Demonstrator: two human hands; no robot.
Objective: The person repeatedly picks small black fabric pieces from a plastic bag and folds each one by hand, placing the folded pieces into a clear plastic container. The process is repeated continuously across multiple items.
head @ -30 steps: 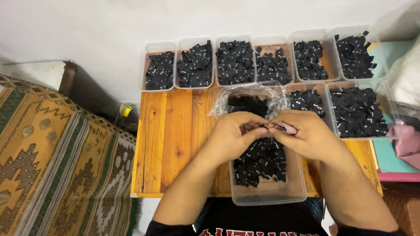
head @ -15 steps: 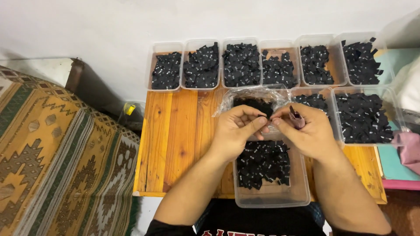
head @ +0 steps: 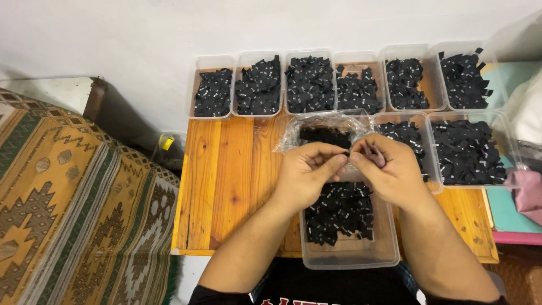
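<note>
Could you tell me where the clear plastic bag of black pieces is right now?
In the head view, the clear plastic bag lies mid-table just beyond the left hand and right hand, below the back row of tubs.

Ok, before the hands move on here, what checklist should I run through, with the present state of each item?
1. Both hands over the near clear tub: ok.
2. Left hand and right hand fingertips meet: ok.
3. What the grip holds: cannot tell, too small.
4. Plastic bag of black pieces open behind hands: ok.
5. Six back-row tubs hold black pieces: ok.
6. Near tub fully on wooden table: not ok, overhangs the front edge.
</note>
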